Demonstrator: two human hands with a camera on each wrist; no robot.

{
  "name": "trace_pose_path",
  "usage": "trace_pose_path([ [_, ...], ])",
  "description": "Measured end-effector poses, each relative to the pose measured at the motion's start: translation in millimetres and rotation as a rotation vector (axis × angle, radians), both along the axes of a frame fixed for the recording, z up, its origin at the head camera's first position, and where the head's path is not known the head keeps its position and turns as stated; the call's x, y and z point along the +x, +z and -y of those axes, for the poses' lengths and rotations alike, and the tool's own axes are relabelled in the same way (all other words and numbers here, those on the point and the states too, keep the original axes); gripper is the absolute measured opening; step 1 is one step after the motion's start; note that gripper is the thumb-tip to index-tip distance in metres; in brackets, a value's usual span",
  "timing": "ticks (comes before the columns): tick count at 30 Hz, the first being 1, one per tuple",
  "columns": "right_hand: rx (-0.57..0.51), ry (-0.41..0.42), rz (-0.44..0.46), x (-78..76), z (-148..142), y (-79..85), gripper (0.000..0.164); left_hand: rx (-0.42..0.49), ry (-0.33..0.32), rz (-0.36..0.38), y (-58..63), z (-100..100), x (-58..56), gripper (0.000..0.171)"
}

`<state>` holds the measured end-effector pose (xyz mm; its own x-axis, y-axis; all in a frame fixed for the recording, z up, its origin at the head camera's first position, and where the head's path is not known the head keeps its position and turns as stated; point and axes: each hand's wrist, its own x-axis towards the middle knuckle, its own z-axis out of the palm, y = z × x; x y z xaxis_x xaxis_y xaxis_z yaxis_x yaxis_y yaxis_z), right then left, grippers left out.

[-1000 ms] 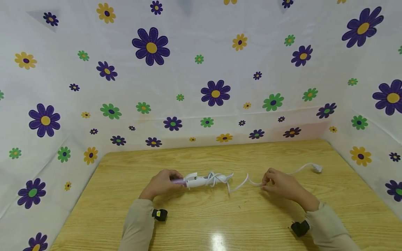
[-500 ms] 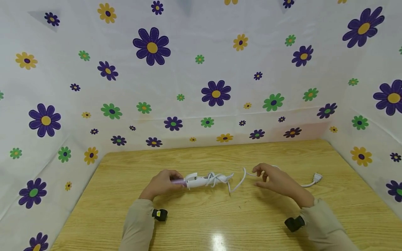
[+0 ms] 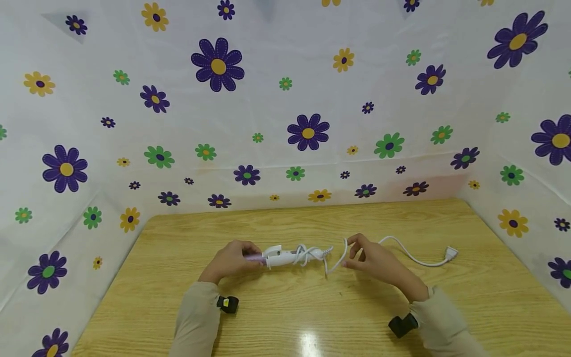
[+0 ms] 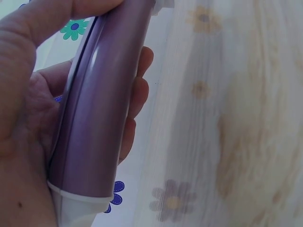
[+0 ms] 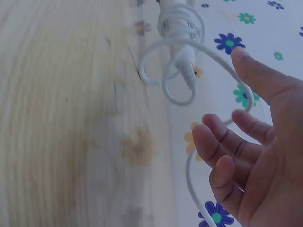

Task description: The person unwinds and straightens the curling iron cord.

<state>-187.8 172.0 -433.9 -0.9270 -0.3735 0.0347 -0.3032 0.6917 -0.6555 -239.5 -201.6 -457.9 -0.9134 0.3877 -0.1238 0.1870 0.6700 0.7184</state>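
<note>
A curling iron with a white handle (image 3: 280, 259) and a purple barrel (image 4: 99, 104) lies across the table. My left hand (image 3: 233, 260) grips it by the barrel, with fingers wrapped around it in the left wrist view. White cord (image 5: 208, 51) is wound about the handle and leads off to the right. Beside a loose bend of this cord is my right hand (image 3: 371, 258), its fingers loosely bent and spread apart. In the right wrist view the cord passes close to the fingertips and partly behind them; no pinch shows.
The cord's white plug (image 3: 451, 253) lies on the wooden table (image 3: 285, 307) to the right. White cloth walls (image 3: 267, 104) printed with flowers stand behind the table and at both sides. Each wrist wears a small black camera (image 3: 228, 304).
My right hand has let go of the cord and moved left along it toward the handle. The plug end has swung nearer and the cord now curves loosely. My left hand holds still.
</note>
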Motion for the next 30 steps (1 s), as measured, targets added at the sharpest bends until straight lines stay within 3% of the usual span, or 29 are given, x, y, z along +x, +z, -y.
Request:
trace_pose_path([
  [8, -0.131, -0.039, 0.006, 2.3, 21, -15.0, 0.055, 0.001, 0.003, 0.005, -1.4, 0, -1.1, 0.031],
  [14, -0.185, -0.067, 0.015, 3.5, 27, -17.4, 0.051, 0.002, 0.009, 0.018, 0.0, -1, 0.8, 0.031],
  [21, -0.195, -0.090, 0.009, -0.4, 10, -17.5, 0.048, 0.014, 0.014, 0.005, -1.0, 1, -0.3, 0.034],
  [30, -0.302, -0.153, 0.078, -20.0, -5, -21.5, 0.048, 0.080, -0.028, 0.014, -1.6, 0, -2.1, 0.035],
])
